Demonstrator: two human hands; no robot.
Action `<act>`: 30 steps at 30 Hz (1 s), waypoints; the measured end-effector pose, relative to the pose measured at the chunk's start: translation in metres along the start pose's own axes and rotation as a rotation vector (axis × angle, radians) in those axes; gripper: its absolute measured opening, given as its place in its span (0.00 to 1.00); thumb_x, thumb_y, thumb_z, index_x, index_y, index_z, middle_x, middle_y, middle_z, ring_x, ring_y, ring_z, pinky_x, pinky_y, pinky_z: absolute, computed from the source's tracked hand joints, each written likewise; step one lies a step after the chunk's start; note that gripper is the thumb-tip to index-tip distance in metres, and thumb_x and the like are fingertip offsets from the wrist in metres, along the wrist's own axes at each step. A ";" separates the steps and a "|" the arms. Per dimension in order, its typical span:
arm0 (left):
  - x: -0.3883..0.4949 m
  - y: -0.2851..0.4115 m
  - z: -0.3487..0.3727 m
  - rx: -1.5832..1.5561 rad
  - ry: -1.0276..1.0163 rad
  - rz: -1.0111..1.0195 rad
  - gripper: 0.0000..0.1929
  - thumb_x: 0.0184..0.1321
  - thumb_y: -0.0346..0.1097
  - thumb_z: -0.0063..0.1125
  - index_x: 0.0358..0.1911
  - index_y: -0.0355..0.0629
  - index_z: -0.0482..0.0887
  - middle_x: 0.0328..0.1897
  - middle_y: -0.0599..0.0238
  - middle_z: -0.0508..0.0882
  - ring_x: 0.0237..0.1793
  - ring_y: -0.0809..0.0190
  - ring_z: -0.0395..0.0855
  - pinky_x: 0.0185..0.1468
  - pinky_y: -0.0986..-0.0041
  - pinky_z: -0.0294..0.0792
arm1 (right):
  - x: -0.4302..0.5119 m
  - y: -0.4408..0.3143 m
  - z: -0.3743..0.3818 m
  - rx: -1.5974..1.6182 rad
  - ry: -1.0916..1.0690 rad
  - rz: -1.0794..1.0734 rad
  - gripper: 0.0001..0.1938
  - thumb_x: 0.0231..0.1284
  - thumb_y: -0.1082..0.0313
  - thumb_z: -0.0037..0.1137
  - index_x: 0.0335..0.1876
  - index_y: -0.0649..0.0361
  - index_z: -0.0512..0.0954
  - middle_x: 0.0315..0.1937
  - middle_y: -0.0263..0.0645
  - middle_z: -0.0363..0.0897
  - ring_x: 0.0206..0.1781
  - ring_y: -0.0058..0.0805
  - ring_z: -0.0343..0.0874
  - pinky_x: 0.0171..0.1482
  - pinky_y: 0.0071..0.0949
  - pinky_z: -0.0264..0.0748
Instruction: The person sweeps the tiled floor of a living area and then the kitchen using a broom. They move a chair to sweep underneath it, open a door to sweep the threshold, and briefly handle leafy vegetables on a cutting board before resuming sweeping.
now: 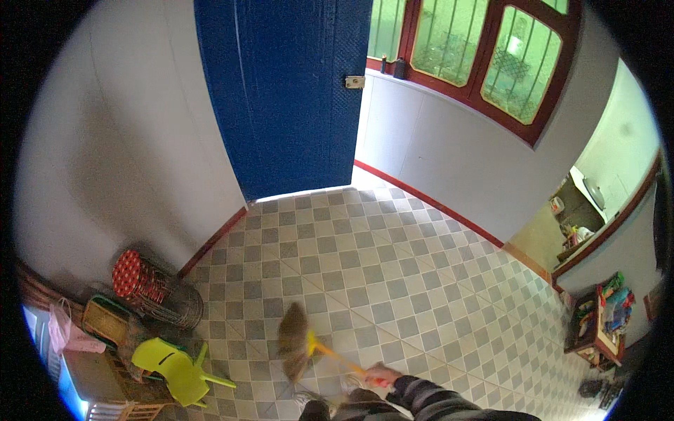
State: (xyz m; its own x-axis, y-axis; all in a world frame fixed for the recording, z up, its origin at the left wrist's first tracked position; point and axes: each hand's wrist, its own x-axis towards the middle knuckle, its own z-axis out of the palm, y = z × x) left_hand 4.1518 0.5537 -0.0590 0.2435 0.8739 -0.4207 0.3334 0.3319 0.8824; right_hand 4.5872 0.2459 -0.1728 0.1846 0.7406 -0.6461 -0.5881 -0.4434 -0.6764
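My right hand (pixel 382 375) is closed around the orange handle of a broom (pixel 295 337). The broom's wide brown bristle head lies to the left of the hand, against the checkered tile floor (pixel 337 247), and looks blurred. A yellow collar joins the head to the handle. Below the hand, a striped dark sleeve (pixel 437 397) runs off toward the lower right. My left hand is out of view. My knees and feet show at the bottom edge, just beneath the broom.
At left stand a lime-green plastic stool (pixel 174 368), stacked wire stools with a red dotted top (pixel 126 273) and a pink bag (pixel 76 337). A blue door (pixel 284 100) stands ajar ahead. A cluttered wooden shelf (pixel 600 326) is at right, near a doorway.
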 end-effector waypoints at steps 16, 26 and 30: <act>0.095 -0.027 -0.103 0.063 0.242 -0.463 0.08 0.53 0.29 0.49 0.31 0.30 0.75 0.21 0.52 0.79 0.17 0.56 0.80 0.19 0.68 0.75 | -0.020 -0.170 0.092 -0.019 0.664 0.111 0.04 0.44 0.76 0.53 0.22 0.61 0.70 0.12 0.30 0.64 0.10 0.18 0.61 0.11 0.20 0.56; 0.041 -0.036 -0.081 -0.223 0.403 -0.680 0.09 0.52 0.26 0.47 0.35 0.27 0.73 0.23 0.49 0.80 0.18 0.52 0.81 0.20 0.64 0.76 | 0.260 -0.224 0.211 -0.212 -0.146 0.351 0.05 0.45 0.78 0.55 0.28 0.66 0.71 0.17 0.36 0.70 0.15 0.21 0.67 0.16 0.22 0.64; 0.055 0.003 -0.058 -0.214 0.440 -0.702 0.10 0.52 0.27 0.50 0.36 0.27 0.73 0.24 0.48 0.80 0.20 0.52 0.81 0.22 0.64 0.76 | 0.336 -0.222 0.239 -0.345 -0.207 0.429 0.05 0.43 0.78 0.56 0.25 0.67 0.71 0.17 0.39 0.72 0.17 0.23 0.71 0.16 0.23 0.64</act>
State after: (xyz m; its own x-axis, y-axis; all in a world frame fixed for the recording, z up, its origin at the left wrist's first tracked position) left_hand 4.1139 0.6233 -0.0671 -0.3456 0.4846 -0.8036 0.0847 0.8690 0.4875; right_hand 4.5914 0.7138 -0.1554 -0.1912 0.5265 -0.8284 -0.2801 -0.8381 -0.4680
